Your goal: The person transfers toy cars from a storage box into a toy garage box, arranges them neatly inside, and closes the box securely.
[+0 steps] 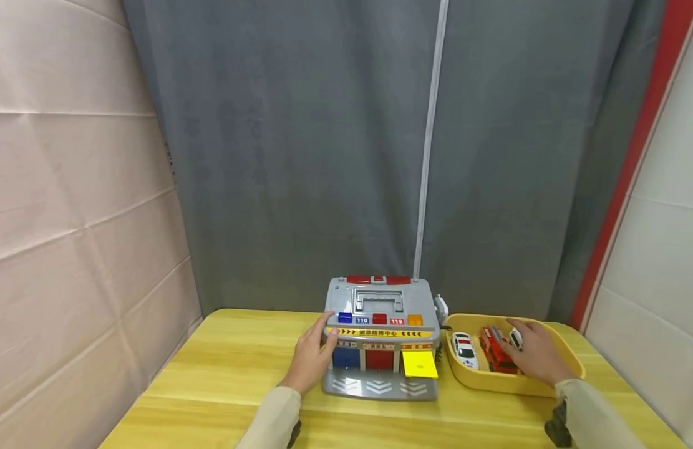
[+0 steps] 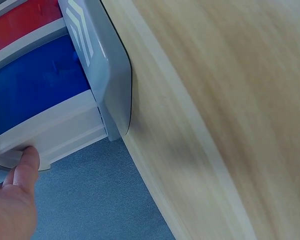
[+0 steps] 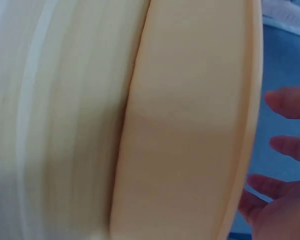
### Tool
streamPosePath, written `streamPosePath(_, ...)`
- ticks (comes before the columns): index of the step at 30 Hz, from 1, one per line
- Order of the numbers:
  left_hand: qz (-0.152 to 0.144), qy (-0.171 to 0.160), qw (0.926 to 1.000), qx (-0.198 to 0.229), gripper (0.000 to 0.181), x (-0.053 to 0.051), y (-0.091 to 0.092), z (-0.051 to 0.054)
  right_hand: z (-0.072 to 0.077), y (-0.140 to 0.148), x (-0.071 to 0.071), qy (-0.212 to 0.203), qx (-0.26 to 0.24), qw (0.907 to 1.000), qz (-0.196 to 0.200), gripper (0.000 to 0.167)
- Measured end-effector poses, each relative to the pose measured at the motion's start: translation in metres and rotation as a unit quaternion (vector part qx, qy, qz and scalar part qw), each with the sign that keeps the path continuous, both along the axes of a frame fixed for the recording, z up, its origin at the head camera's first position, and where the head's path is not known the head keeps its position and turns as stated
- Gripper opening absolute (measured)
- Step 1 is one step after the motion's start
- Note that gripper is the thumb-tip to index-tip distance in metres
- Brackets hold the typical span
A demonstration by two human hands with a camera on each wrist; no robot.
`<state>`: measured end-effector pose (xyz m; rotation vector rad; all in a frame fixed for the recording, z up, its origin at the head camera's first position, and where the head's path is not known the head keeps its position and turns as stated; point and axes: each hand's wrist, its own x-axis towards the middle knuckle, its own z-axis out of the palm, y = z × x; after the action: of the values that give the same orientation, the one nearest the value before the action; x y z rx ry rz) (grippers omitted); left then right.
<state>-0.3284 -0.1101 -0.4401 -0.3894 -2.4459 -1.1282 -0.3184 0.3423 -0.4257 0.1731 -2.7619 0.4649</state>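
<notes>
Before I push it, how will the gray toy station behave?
The gray toy station looks like molded plastic, so it's probably stiff. Its broad base and low, boxy shape suggest it would slide rather than tip. The yellow flap juts out in front, so it may swing if knocked.

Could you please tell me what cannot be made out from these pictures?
White toy, head view: partly covered by the right hand, so its type is unclear.
Inside of the tray, right wrist view: hidden by its near wall.
Left hand, left wrist view: cut off by the left and bottom edges; whether it grips or merely touches the station is unclear.
Small lettering above the station's doors, head view: too small to read.
</notes>
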Motion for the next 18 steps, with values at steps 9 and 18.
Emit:
streamPosePath(9,0.001,0.004,1.0,-0.001,0.046,0.0,0.001,-0.001,-0.008,0.012,0.001,-0.027,0.029,0.9991,-0.017,0.049)
streamPosePath(18,0.002,-0.001,1.0,-0.001,0.047,0.001,0.001,0.0,-0.011,0.023,-0.001,-0.031,0.03,0.9988,-0.022,0.041)
